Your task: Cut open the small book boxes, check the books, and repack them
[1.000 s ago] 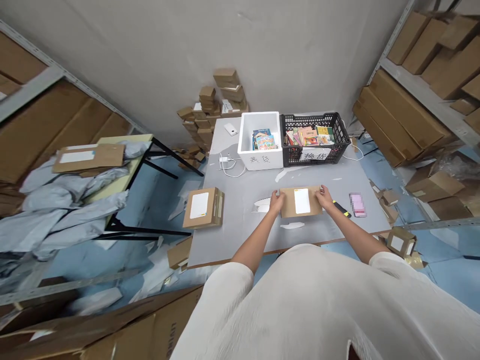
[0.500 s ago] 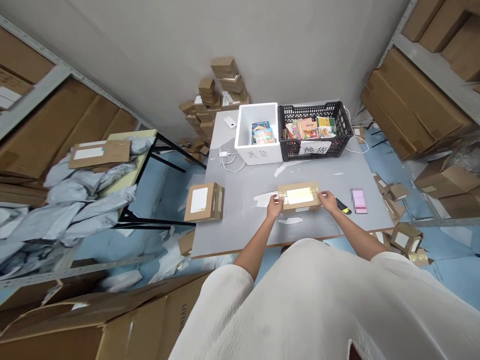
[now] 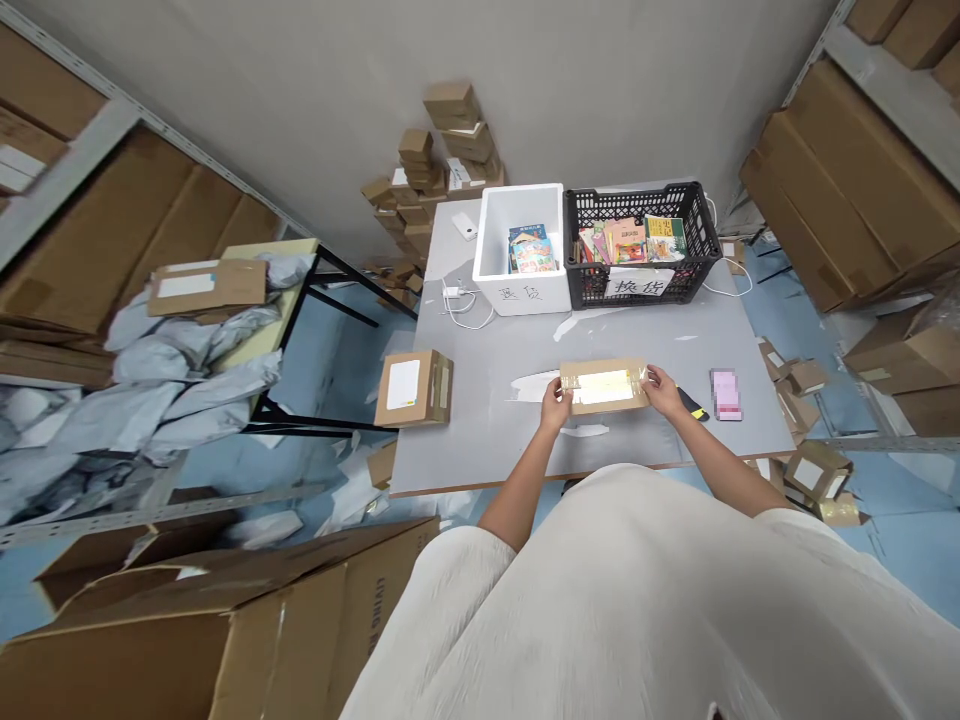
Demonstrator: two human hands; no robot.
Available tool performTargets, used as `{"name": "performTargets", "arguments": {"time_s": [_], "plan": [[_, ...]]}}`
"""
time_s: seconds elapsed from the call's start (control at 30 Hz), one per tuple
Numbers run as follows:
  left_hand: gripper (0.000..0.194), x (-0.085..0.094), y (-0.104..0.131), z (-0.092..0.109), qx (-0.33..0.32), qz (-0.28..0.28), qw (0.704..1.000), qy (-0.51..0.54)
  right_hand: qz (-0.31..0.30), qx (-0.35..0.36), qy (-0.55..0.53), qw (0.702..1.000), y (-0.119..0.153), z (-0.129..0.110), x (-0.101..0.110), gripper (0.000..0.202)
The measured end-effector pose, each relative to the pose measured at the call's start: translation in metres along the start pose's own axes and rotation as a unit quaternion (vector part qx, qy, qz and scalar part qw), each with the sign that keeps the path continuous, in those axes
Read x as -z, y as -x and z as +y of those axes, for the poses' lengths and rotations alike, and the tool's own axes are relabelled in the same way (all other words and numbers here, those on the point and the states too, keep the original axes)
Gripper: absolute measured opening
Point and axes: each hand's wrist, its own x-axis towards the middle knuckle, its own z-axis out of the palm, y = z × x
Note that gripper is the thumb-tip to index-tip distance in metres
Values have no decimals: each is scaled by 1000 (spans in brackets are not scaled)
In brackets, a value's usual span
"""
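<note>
A small flat cardboard box [image 3: 604, 387] with a shiny taped label lies over the grey table [image 3: 480, 440], held at both ends. My left hand [image 3: 556, 405] grips its left end, and my right hand [image 3: 663, 391] grips its right end. Just beyond my right hand is a black and yellow cutter [image 3: 691, 404], partly hidden by my wrist. A phone with a pink screen [image 3: 726, 394] lies farther right. On the left part of the table stands a labelled cardboard box [image 3: 414, 388].
At the table's back stand a white foam box [image 3: 523, 295] and a black crate [image 3: 643, 283], both with books. Grey parcels [image 3: 157, 375] cover a side table at left. A large open carton [image 3: 300, 640] is at lower left.
The camera view has shifted slightly, so the table appears a little higher and farther right. Both hands still hold the flat box, whose front side shows less now.
</note>
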Motion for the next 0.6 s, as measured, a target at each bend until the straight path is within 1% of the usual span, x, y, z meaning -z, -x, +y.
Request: {"name": "performTargets", "arguments": {"time_s": [0.1,0.23,0.33,0.4,0.43,0.5,0.6], "plan": [[59,4,12,-3,-7,-16,1000,-9,-14,22,10,1000,14,1,7,71],[65,7,28,-4,-8,-18,1000,-20,-32,31,13,999,34,4,15,75],[64,8,43,-3,1,-26,998,-51,-45,29,-4,999,51,9,20,78],[59,9,53,-3,13,-28,997,-65,-58,23,-13,998,63,14,24,78],[58,9,58,-4,21,-26,998,-62,-63,14,-16,998,69,16,26,76],[57,11,67,-6,43,-14,997,-57,-65,-28,-21,997,79,20,31,67],[57,13,73,-11,88,-10,993,-75,-82,-90,-15,992,89,20,35,55]]}}
